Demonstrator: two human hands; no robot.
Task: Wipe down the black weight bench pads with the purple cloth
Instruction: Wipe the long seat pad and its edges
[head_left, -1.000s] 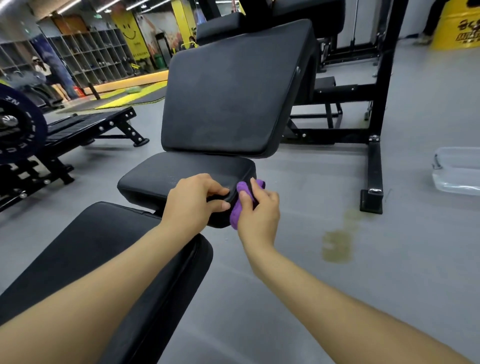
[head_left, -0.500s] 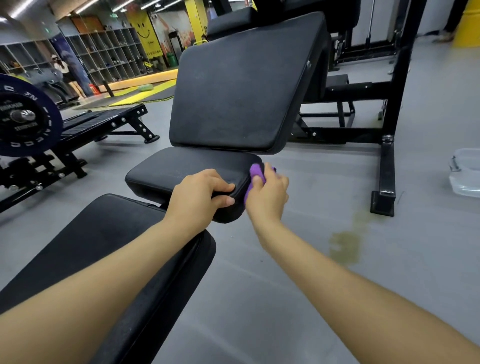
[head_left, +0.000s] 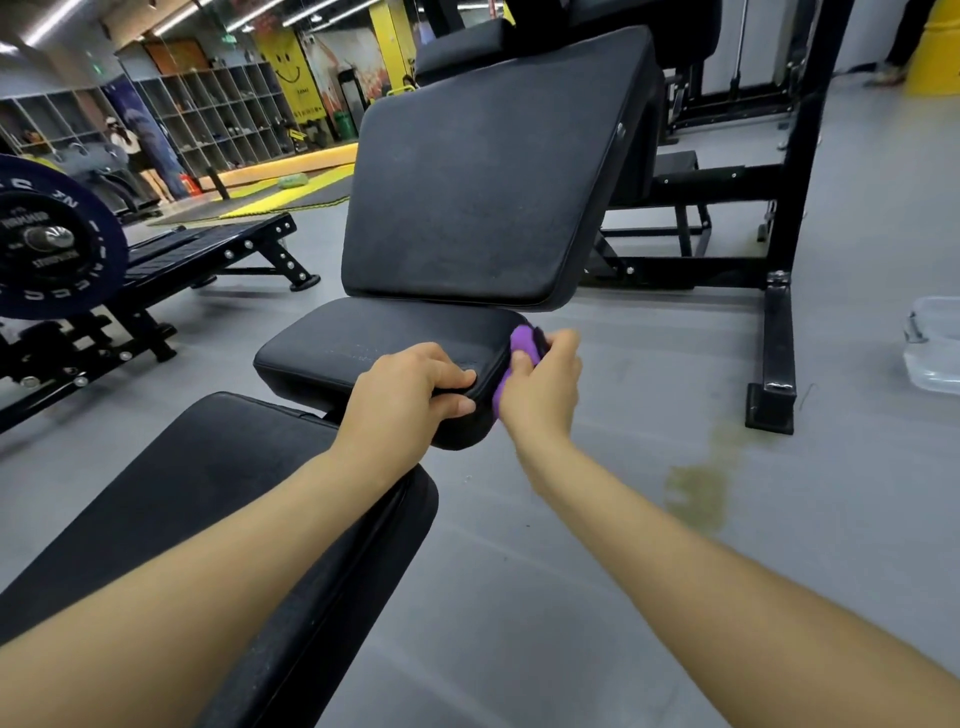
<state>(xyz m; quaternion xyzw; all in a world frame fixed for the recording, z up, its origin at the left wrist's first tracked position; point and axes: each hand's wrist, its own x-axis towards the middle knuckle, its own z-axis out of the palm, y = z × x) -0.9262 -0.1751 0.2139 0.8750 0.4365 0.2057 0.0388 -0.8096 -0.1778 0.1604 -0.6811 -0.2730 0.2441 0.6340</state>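
While the left hand (head_left: 410, 392) is gripping the near right corner of the seat pad (head_left: 374, 343), the right hand (head_left: 543, 387) is clutching the purple cloth (head_left: 519, 345), pressing it against that pad's right edge, below the tilted back pad (head_left: 483, 171).

The seat pad (head_left: 374, 343) sits mid-frame, below the tilted back pad (head_left: 488, 176) and above a nearer pad (head_left: 197, 499) at lower left. The left hand (head_left: 405, 395) rests on the seat's near right corner; the right hand (head_left: 543, 384) presses the cloth (head_left: 519, 345) against its right edge. A weight plate (head_left: 52, 239) stands at left, a tub (head_left: 935, 348) at the right edge.
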